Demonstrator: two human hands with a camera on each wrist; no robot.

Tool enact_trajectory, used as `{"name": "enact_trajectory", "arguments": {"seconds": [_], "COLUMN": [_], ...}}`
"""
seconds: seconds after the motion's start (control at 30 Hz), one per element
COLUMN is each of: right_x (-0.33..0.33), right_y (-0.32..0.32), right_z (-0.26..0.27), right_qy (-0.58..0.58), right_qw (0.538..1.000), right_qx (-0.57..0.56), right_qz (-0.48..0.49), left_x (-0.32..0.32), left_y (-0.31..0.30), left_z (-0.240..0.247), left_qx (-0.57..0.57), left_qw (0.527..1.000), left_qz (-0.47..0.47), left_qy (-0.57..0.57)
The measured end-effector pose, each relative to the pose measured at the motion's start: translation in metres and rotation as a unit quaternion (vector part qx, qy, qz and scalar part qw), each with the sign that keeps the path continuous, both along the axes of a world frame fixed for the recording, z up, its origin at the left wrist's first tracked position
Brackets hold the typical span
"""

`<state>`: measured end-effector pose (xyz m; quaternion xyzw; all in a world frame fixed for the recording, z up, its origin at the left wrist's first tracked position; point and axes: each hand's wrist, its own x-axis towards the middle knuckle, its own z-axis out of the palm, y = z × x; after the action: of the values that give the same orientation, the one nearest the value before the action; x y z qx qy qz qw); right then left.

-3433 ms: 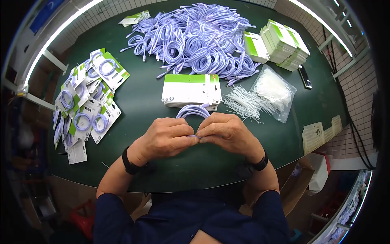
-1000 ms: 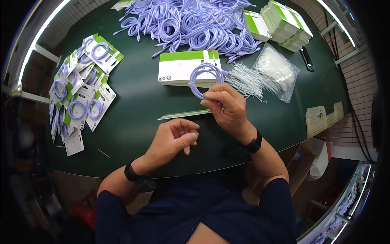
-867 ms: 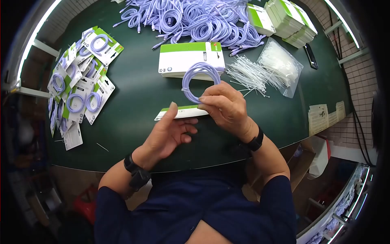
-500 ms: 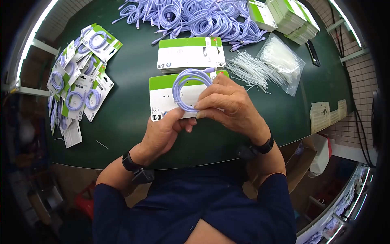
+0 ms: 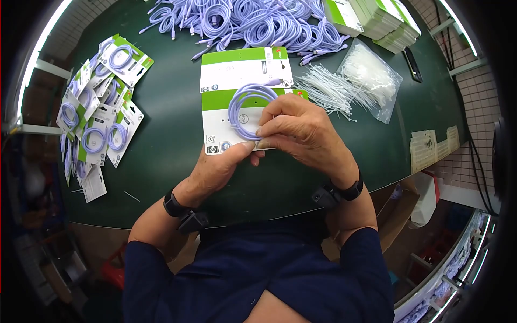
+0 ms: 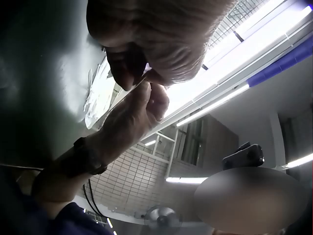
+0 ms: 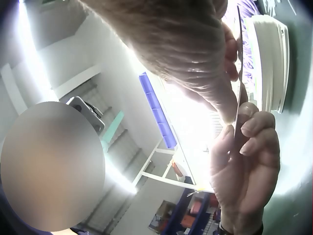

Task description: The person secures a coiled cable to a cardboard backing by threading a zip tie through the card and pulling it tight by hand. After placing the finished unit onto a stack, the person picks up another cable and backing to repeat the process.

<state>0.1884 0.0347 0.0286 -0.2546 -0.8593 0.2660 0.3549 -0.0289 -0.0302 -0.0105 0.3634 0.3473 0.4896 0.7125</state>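
Observation:
In the head view my left hand (image 5: 218, 168) grips the lower edge of a green-and-white packaging card (image 5: 215, 126), thumb in front and fingers behind. My right hand (image 5: 307, 134) pinches a coiled lilac cable (image 5: 235, 110) against the card's face, its fingers covering the coil's lower right. One cable plug (image 5: 276, 82) points to the upper right over the card's green band. Seen edge-on in the right wrist view, the card (image 7: 239, 73) stands between the left hand's thumb and fingers (image 7: 254, 132). The left wrist view has both hands meeting at the card.
Just beyond lies a stack of blank cards (image 5: 237, 70). Loose white cable ties (image 5: 328, 91) and a bag of ties (image 5: 371, 75) are to its right. Carded cables (image 5: 97, 118) pile up at left, loose cables (image 5: 247, 21) at the back, with card stacks (image 5: 385, 21) and a black object (image 5: 412, 64) at right.
The hands first worked together on the coil; the right then held it alone. My left hand picked up a card and raised it, and the coil now lies against its face.

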Motion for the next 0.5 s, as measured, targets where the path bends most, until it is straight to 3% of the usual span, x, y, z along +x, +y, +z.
{"name": "enact_trajectory", "arguments": {"seconds": [0.27, 0.5], "right_x": [-0.003, -0.014], "right_y": [0.008, 0.004], "right_z": [-0.016, -0.028], "right_qy": [0.082, 0.105], "right_qw": [0.994, 0.99], "right_qx": [-0.067, -0.092], "right_qz": [0.018, 0.018], "left_x": [0.005, 0.019], "left_y": [0.009, 0.014], "left_z": [0.003, 0.002], "left_qx": [0.056, 0.025], "left_qw": [0.997, 0.982], "left_qz": [0.023, 0.146], "left_qy": [0.046, 0.119]}}
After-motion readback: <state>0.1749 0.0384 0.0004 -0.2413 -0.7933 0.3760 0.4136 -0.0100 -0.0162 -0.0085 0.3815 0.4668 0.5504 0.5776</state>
